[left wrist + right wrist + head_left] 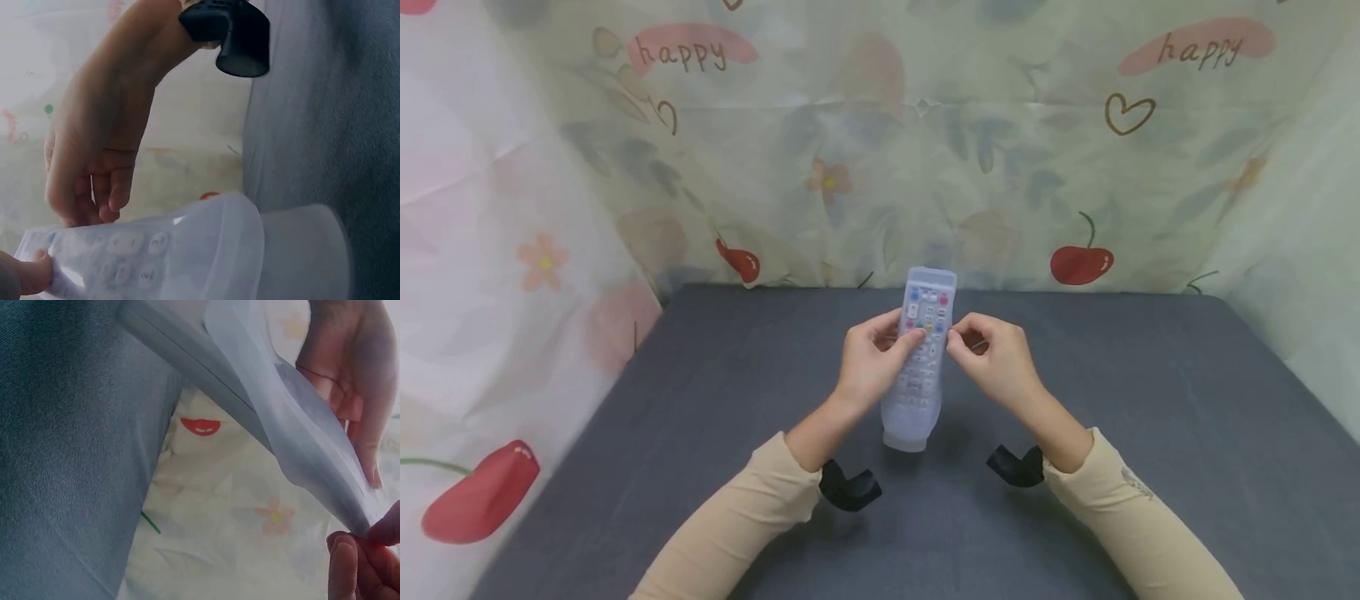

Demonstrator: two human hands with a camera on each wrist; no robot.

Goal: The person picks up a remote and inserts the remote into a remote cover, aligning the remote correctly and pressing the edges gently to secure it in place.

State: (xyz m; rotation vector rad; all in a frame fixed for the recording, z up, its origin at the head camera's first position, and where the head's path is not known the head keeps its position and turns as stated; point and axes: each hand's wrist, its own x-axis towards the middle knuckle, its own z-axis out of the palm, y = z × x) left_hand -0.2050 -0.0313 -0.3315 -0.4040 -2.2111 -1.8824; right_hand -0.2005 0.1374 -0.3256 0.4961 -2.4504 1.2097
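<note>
A remote control with white and coloured buttons stands tilted above the table, inside a translucent sleeve-like cover. Its near end sticks out past the cover's rim. My left hand grips it from the left side, thumb across the buttons and the other fingers mostly behind. On the right edge, my right hand pinches the cover between thumb and fingertips. In the right wrist view, the cover bulges away from the remote's side, and the fingers of my right hand hold its edge.
A dark grey table lies under both hands. Behind it and along the sides hangs a patterned curtain with cherries and flowers. Black camera mounts sit at both wrists, just above the table.
</note>
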